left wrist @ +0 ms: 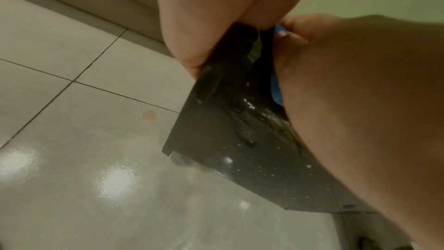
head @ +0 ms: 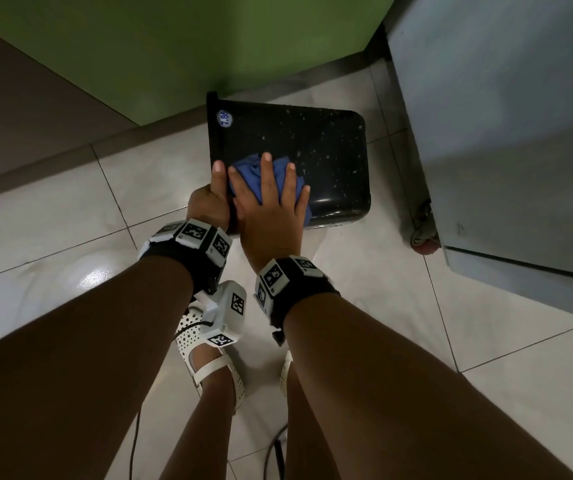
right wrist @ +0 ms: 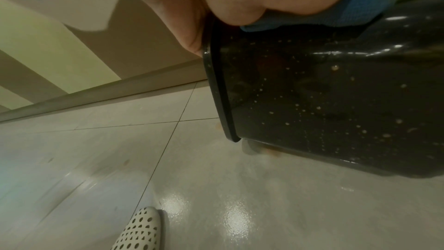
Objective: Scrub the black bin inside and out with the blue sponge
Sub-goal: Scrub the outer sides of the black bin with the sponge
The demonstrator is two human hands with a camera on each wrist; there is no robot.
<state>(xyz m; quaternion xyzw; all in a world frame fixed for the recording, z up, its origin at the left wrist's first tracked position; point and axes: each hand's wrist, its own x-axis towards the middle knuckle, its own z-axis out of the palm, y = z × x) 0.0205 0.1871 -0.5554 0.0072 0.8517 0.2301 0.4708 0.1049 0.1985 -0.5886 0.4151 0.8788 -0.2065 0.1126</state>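
Pale glossy tiled floor [head: 53, 237] beneath me. My white perforated shoe [head: 205, 362] stands on it. Green wall [head: 174, 46] beyond; grey wheeled cabinet [head: 503, 133] at the floor's right.

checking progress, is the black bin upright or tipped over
Tipped on its side: the black bin has a broad wall facing up, rim leftward.

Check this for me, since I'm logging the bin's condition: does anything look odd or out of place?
Yes. The black bin lies on its side on the tiled floor, its outer wall dotted with pale specks. A round price sticker remains near its rim. The blue sponge looks like crumpled cloth.
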